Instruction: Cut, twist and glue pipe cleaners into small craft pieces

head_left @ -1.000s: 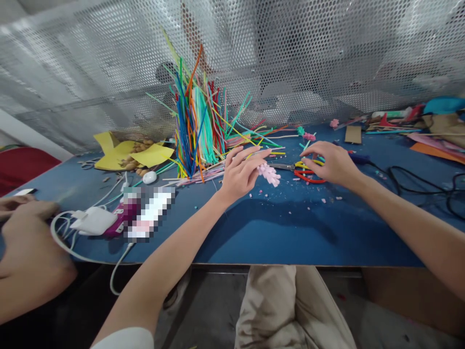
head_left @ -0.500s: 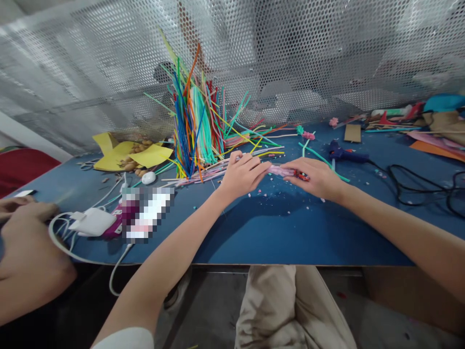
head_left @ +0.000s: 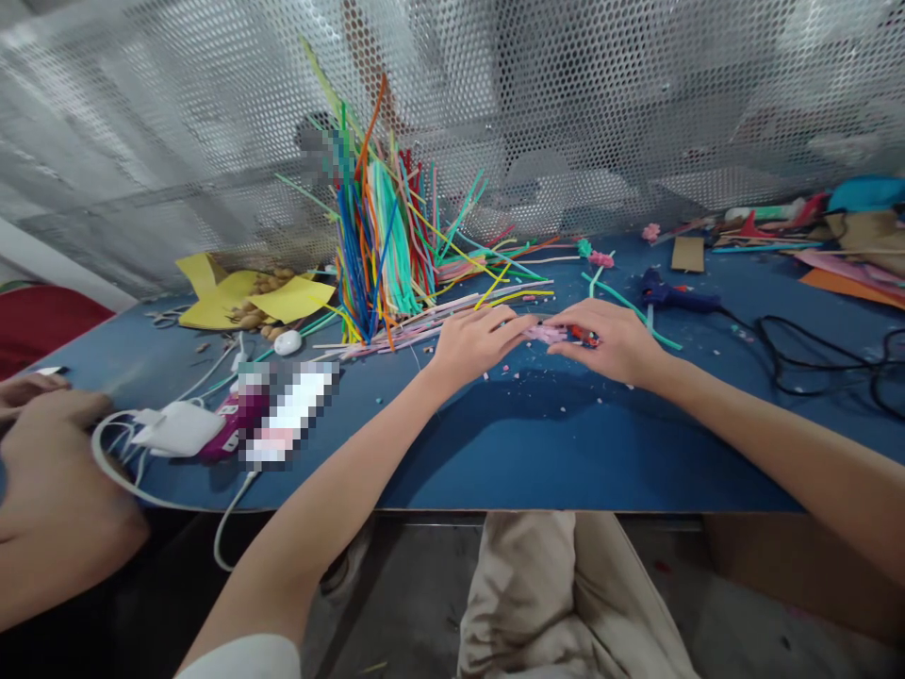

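My left hand (head_left: 479,344) has its fingers closed around one end of a bunch of pale pink pipe cleaners (head_left: 548,333) just above the blue table. Right beside it, my right hand (head_left: 612,344) curls over the other end of the bunch, fingers bent and thumb below. A small red-orange object (head_left: 585,335) shows under its palm; most of it is hidden, so its kind is unclear. Long pink and lilac pipe cleaners (head_left: 396,337) lie to the left of my left hand. Tiny pink and white clippings are scattered on the table below both hands.
A tall bundle of coloured pipe cleaners (head_left: 386,245) stands behind. Yellow sheets (head_left: 212,302), a white charger (head_left: 180,429) with cables and a blurred phone (head_left: 293,410) are left, near another person's arm (head_left: 67,481). A blue glue gun (head_left: 679,294) with black cord lies right.
My left hand has shifted slightly right and down, closer to my right hand. The pink bunch between them shows shorter. My right hand has barely moved.
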Tool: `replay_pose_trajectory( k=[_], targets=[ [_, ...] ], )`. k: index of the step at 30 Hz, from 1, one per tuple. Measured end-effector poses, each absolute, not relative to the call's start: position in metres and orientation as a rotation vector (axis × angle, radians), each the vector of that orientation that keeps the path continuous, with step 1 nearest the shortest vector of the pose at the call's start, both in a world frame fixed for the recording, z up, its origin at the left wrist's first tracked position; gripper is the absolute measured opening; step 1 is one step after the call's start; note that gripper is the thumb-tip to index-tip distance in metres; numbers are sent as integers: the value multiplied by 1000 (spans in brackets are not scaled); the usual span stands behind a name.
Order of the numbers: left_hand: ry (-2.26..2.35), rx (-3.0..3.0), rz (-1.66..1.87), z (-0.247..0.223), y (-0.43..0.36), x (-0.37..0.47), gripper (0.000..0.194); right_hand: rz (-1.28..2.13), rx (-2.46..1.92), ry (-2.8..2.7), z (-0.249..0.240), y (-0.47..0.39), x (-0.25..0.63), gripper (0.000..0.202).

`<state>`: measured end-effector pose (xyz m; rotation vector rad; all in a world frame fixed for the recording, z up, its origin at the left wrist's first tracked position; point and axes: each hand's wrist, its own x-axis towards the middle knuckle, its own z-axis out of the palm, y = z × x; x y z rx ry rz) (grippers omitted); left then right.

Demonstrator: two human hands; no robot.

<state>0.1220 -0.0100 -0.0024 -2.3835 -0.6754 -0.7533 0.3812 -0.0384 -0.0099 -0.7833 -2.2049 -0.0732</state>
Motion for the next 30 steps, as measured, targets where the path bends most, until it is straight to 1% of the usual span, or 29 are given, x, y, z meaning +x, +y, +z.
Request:
replay_pose_trajectory(
  k=[3, 6, 8, 15, 24, 30],
  targets=[
    [-675, -2380, -770, -1, -11, 121, 25, -93, -775, -2185, -9, -38, 382, 32],
    [-684, -2363, -770, 1, -14, 121, 26, -85, -771, -2168, -8, -37, 381, 20],
    [-669, -2344, -786, 2, -15, 122, 26, -90, -775, -2161, -8, -37, 379, 16],
    [-649, -2385, -861, -5, -16, 123, 24, -132, -890, -2163, -11, -37, 376, 15],
    [-577, -2431, -922, -9, -14, 129, 20, -313, -940, -2266, -13, -35, 376, 17],
    [-703, -2423, -895, -14, -16, 132, 20, -429, -1013, -2285, -16, -34, 374, 20]
  ],
)
